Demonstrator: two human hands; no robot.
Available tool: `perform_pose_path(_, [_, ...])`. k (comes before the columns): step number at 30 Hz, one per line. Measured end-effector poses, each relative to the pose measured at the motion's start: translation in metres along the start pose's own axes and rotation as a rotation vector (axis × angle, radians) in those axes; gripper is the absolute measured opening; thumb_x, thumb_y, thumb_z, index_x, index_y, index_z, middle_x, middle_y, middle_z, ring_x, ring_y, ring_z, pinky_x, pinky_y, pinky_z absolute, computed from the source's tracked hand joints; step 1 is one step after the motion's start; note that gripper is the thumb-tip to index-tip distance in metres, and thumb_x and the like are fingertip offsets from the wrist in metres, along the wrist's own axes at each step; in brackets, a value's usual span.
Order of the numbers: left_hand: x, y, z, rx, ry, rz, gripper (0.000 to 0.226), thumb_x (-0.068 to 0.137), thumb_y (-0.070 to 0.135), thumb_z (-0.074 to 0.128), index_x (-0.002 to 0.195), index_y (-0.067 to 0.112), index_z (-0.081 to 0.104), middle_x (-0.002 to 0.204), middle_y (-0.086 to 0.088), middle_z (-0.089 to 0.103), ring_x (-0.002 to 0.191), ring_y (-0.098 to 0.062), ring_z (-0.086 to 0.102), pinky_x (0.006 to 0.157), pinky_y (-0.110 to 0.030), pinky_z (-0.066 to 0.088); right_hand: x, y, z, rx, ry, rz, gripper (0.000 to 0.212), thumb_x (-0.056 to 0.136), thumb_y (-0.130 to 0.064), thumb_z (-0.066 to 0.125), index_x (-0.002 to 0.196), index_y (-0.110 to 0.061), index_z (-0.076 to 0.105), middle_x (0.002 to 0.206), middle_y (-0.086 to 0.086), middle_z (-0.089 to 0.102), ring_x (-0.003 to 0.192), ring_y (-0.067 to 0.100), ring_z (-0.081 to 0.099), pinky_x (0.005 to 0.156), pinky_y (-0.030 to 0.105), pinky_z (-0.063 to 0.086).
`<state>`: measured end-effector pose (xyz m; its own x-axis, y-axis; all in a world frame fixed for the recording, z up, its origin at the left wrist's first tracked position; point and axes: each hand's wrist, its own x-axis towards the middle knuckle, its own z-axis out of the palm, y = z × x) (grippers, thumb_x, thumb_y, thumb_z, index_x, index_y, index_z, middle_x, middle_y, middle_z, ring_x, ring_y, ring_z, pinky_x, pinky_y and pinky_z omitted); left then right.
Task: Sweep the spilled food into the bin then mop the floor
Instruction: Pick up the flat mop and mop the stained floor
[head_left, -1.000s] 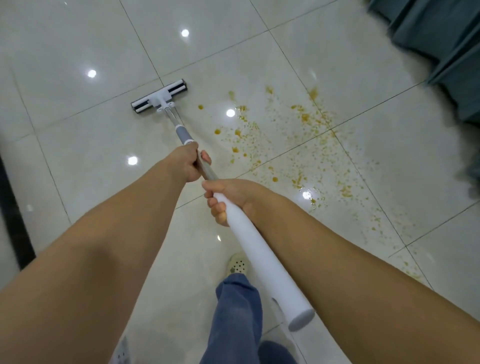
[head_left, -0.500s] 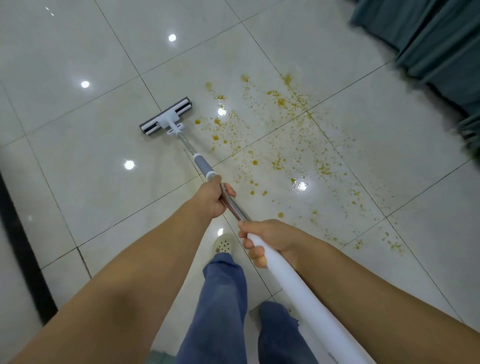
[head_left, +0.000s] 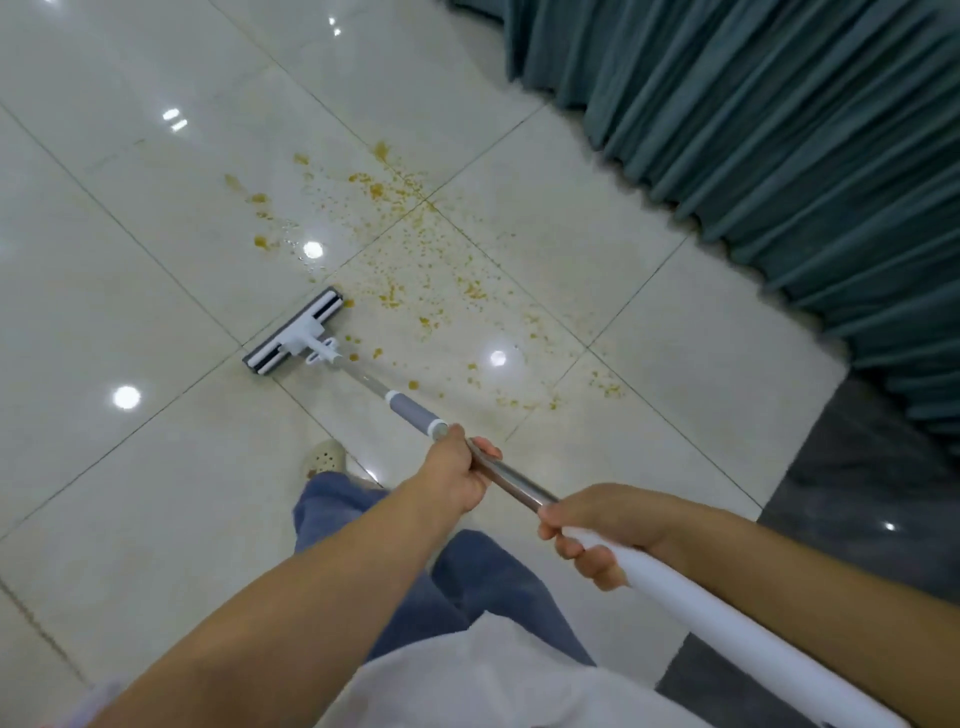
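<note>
A flat mop with a white and grey head (head_left: 295, 339) rests on the glossy cream tiled floor (head_left: 130, 291), its right end touching the near-left edge of the spill. Yellow-brown food specks and stains (head_left: 415, 260) spread over several tiles beyond and to the right of the mop head. My left hand (head_left: 460, 475) grips the metal part of the mop handle (head_left: 415, 410) just below the grey sleeve. My right hand (head_left: 605, 530) grips the white upper grip of the handle. No bin is in view.
A teal curtain (head_left: 779, 156) hangs along the upper right, reaching the floor. A dark grey floor strip (head_left: 857, 493) lies at the right. My legs in blue trousers (head_left: 467, 571) and a pale perforated shoe (head_left: 324, 457) stand just left of the handle.
The mop head has been drawn back toward me and now sits at the near-left edge of the spill. My view has swung so the curtain fills more of the upper right.
</note>
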<state>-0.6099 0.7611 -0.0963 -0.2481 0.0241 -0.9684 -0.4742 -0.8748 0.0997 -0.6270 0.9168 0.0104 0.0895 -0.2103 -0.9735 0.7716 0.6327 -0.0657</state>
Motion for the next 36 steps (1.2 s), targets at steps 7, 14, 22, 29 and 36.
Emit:
perform_pose_path(7, [-0.004,-0.018,0.013,0.04,0.023,-0.005,0.022,0.1,0.025,0.041,0.085,0.01,0.043,0.058,-0.003,0.038,0.047,-0.013,0.038,0.042,-0.025,0.045,-0.008,0.009,-0.01,-0.099,0.041,0.032,0.014,0.093,-0.019,0.054,0.087,-0.007,0.05,0.06,0.004,0.048,0.034,0.008,0.039,0.037,0.015,0.036])
perform_pose_path(14, [0.031,0.076,-0.017,0.061,0.072,0.097,0.026,0.101,0.026,0.039,0.082,0.008,0.043,0.054,-0.004,0.04,0.046,-0.017,0.039,0.036,-0.02,0.044,0.039,-0.062,0.047,0.02,-0.01,-0.056,0.022,0.094,-0.022,0.054,0.075,-0.011,0.051,0.055,0.001,0.046,0.033,0.008,0.036,0.034,0.015,0.03])
perform_pose_path(22, [0.062,0.275,-0.039,0.048,0.116,0.233,0.028,0.102,0.023,0.035,0.078,0.01,0.04,0.036,-0.001,0.039,0.038,-0.013,0.035,0.038,-0.021,0.036,0.106,-0.238,0.133,0.098,-0.07,-0.128,0.03,0.095,-0.028,0.056,0.072,-0.01,0.05,0.053,0.0,0.043,0.029,0.006,0.035,0.03,0.013,0.029])
perform_pose_path(29, [0.117,0.433,-0.051,0.02,0.143,0.282,0.026,0.101,0.027,0.038,0.08,0.012,0.036,0.059,-0.001,0.034,0.029,-0.009,0.035,0.032,-0.011,0.033,0.163,-0.384,0.181,0.081,-0.117,-0.16,0.032,0.098,-0.027,0.052,0.072,-0.01,0.046,0.059,0.001,0.037,0.026,0.005,0.033,0.029,0.011,0.027])
perform_pose_path(36, [0.141,0.493,-0.061,0.029,0.12,0.271,0.013,0.099,0.022,0.039,0.105,0.012,0.036,0.062,-0.001,0.035,0.029,-0.009,0.036,0.034,-0.011,0.034,0.192,-0.436,0.196,0.084,-0.143,-0.164,0.03,0.097,-0.027,0.053,0.074,-0.009,0.046,0.058,0.0,0.038,0.026,0.005,0.034,0.031,0.01,0.029])
